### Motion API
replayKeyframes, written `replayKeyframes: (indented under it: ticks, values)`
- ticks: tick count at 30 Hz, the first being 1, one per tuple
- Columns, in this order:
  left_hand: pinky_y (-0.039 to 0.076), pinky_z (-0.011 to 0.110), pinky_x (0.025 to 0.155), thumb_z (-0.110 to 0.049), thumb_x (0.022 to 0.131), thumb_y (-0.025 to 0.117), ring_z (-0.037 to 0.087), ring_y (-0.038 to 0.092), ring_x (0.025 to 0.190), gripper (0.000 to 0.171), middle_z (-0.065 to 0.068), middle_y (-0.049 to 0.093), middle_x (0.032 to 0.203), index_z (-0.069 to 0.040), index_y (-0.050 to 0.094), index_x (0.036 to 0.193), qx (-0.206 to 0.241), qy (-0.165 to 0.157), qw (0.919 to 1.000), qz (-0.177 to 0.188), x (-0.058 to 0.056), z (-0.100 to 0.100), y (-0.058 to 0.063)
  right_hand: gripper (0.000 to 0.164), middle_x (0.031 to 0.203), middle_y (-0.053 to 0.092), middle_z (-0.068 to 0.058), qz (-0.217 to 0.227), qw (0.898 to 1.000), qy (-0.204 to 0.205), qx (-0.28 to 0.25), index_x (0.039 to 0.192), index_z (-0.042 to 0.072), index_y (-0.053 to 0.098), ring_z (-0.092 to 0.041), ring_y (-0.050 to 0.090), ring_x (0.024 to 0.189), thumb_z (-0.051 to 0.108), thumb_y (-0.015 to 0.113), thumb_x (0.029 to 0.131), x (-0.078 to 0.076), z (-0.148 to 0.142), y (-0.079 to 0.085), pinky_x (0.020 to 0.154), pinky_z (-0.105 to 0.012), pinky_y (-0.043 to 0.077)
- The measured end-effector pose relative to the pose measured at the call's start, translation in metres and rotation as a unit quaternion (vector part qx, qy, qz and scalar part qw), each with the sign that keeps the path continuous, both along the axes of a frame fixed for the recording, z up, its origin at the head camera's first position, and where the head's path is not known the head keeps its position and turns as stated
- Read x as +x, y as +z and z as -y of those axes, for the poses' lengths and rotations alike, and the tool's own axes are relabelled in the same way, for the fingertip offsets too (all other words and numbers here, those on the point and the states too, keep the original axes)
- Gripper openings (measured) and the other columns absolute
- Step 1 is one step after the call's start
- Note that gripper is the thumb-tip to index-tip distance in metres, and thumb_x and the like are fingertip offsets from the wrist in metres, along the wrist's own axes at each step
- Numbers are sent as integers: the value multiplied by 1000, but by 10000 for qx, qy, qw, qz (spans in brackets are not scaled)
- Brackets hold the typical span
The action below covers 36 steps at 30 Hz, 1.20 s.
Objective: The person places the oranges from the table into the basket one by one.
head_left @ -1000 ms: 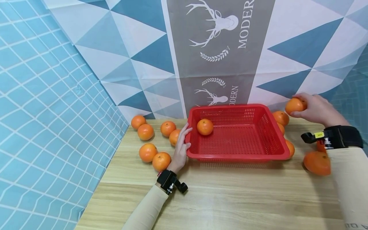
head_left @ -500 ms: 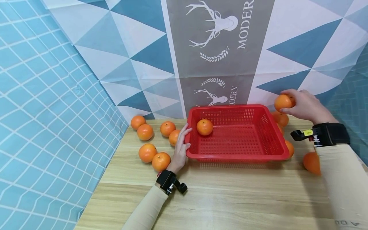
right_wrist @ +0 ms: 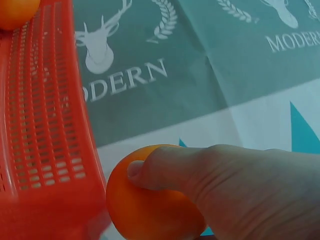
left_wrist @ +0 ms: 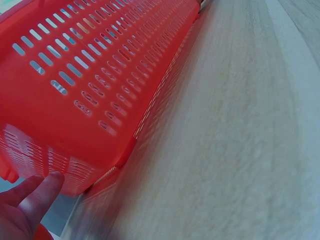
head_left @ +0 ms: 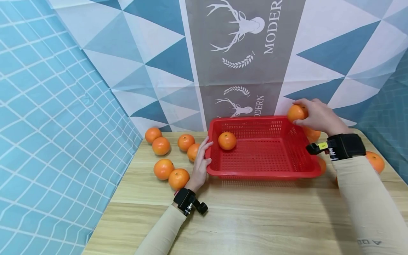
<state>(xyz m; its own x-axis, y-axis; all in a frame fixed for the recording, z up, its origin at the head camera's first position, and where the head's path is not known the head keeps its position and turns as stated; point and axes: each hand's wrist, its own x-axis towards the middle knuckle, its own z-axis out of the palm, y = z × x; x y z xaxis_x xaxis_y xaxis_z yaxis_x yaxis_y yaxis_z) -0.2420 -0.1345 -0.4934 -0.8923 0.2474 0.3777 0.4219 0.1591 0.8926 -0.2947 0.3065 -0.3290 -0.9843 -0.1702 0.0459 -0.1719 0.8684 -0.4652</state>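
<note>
In the head view a red plastic basket (head_left: 255, 174) with slotted walls sits on the table, one orange (head_left: 227, 141) inside it at the left. My right hand (head_left: 320, 115) grips another orange (head_left: 297, 112) above the basket's back right corner. The right wrist view shows the thumb (right_wrist: 165, 170) pressed on the held orange (right_wrist: 145, 210), beside the basket's rim. My left hand (head_left: 199, 168) touches the basket's left side with extended fingers. In the left wrist view two fingers (left_wrist: 45, 192) lie against the basket's outer wall (left_wrist: 75, 125).
Several oranges (head_left: 160, 146) lie left of the basket, one pair (head_left: 178, 179) close to my left wrist. More oranges (head_left: 312, 134) lie along its right side, partly hidden by the basket and hand. Another orange (head_left: 375, 162) shows beyond my right forearm. A patterned cloth (head_left: 242, 42) hangs behind.
My right hand has carried its orange leftward, from right of the basket to over its back right corner. My left hand and the basket have stayed in place.
</note>
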Motion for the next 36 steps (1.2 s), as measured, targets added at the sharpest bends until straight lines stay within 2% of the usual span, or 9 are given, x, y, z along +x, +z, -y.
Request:
replayKeyframes:
  ticks: [9, 14, 19, 36]
  values:
    - [25, 70, 141, -2, 96, 40, 35, 18, 177, 71, 6, 20, 190, 5, 41, 167, 34, -42, 10000, 74, 1, -1, 1, 83, 150, 46, -38, 20, 9997, 252, 16, 170, 5, 39, -58, 42, 137, 9, 81, 99, -6, 29, -3, 104, -77, 58]
    - [23, 71, 141, -1, 96, 40, 37, 18, 177, 71, 8, 20, 190, 5, 41, 167, 61, -42, 10000, 17, 1, -1, 1, 77, 151, 49, -37, -158, 9991, 387, 26, 164, 3, 45, -56, 43, 138, 7, 83, 97, -8, 46, -3, 106, -75, 57]
    - [23, 70, 142, -1, 96, 40, 37, 19, 177, 72, 8, 20, 190, 6, 40, 167, 52, -27, 10000, -3, 1, -2, 1, 74, 151, 49, -37, -123, 9990, 421, 21, 163, 1, 48, -55, 46, 134, 9, 82, 97, -9, 61, -4, 107, -73, 56]
    - [23, 70, 142, -2, 97, 41, 37, 20, 177, 71, 8, 20, 190, 5, 40, 168, -1, 5, 10000, -1, 2, -1, 3, 71, 145, 54, -33, -191, 9968, 764, 138, 163, 8, 54, -51, 57, 126, 15, 80, 97, -15, 105, 5, 103, -66, 59]
